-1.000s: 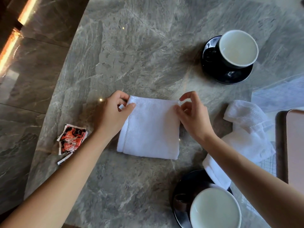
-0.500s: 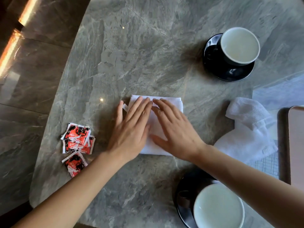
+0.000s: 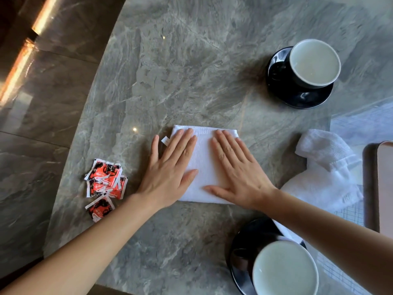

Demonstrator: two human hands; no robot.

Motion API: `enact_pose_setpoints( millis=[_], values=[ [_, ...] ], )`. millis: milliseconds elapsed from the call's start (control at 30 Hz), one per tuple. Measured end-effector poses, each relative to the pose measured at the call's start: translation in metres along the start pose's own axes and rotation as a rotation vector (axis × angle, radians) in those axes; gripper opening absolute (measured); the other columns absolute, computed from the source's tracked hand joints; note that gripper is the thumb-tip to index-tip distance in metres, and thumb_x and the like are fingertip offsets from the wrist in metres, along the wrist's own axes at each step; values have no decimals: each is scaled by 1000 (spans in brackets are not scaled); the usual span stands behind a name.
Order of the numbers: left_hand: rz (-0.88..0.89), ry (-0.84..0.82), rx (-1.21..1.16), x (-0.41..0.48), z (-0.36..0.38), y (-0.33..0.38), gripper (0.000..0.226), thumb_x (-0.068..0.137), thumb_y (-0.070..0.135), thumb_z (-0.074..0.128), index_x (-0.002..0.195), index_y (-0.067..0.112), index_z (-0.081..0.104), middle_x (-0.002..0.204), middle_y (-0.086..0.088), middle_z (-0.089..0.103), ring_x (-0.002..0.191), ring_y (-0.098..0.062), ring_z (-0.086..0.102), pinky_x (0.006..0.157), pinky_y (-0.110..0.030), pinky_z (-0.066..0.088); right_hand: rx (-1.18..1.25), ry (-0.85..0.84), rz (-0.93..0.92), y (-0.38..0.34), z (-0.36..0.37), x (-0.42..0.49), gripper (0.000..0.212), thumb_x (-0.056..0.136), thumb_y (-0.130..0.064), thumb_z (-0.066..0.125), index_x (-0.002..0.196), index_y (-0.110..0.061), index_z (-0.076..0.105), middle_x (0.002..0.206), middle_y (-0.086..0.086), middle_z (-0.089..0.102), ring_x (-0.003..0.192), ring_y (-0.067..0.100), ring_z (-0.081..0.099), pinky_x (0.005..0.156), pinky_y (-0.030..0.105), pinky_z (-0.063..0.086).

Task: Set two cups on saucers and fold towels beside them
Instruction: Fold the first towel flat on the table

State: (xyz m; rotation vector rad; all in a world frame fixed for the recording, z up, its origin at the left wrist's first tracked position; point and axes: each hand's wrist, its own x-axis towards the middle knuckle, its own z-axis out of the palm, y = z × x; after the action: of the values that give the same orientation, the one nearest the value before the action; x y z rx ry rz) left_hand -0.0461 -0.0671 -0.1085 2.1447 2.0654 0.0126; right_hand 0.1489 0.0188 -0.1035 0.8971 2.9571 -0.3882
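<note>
A white towel (image 3: 204,165), folded into a small square, lies in the middle of the grey marble table (image 3: 191,71). My left hand (image 3: 170,169) presses flat on its left half and my right hand (image 3: 236,171) presses flat on its right half, fingers straight. A second white towel (image 3: 325,167) lies crumpled to the right. One black cup (image 3: 312,62) with a white inside stands on a black saucer (image 3: 297,96) at the far right. Another cup (image 3: 285,271) stands on its black saucer (image 3: 240,254) at the near right, partly behind my right forearm.
Several red sachets (image 3: 104,184) lie near the table's left edge. A brown tray (image 3: 376,184) sits at the right edge of view. The table's curved left edge drops to a dark tiled floor (image 3: 32,124).
My hands let go of the towel's far corners and laid flat on it. In the last half second they slid apart toward the towel's left and right sides.
</note>
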Motion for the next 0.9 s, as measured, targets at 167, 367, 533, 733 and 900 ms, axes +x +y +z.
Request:
enact_pose_setpoints(
  millis=[167,367,533,733,900],
  values=[
    [-9,-5,-13,0,1,0,68,92,45,29,149,9,17,158,-7,12,146,-19,8,113,-56,4,23,-25,37,11,-1,-7,101,84,-74,32,150,0,15,159,18,7,148,29,3,120,46,7],
    [-12,-36,-27,2,3,1,69,92,45,28,149,9,15,159,-8,11,147,-21,7,114,-57,5,37,-21,22,13,2,-5,99,84,-73,32,149,-1,16,159,19,8,148,30,3,120,48,8],
    [-27,-34,-61,2,4,0,68,93,45,27,149,10,14,159,-7,9,147,-19,4,114,-56,5,43,-11,17,13,3,-5,97,84,-70,37,149,0,17,158,20,9,148,31,4,119,49,11],
    [-61,15,-108,2,3,5,65,92,44,28,148,13,19,159,-3,13,146,-15,6,113,-58,5,47,-25,11,14,4,-6,97,85,-71,35,150,-2,13,159,18,6,149,29,0,120,47,8],
    [-51,161,-305,-11,-7,10,50,88,36,43,133,14,44,149,-7,36,140,-18,25,114,-52,8,211,25,-11,13,-10,-12,80,87,-59,45,147,-9,28,157,15,20,146,27,13,117,43,17]
  ],
)
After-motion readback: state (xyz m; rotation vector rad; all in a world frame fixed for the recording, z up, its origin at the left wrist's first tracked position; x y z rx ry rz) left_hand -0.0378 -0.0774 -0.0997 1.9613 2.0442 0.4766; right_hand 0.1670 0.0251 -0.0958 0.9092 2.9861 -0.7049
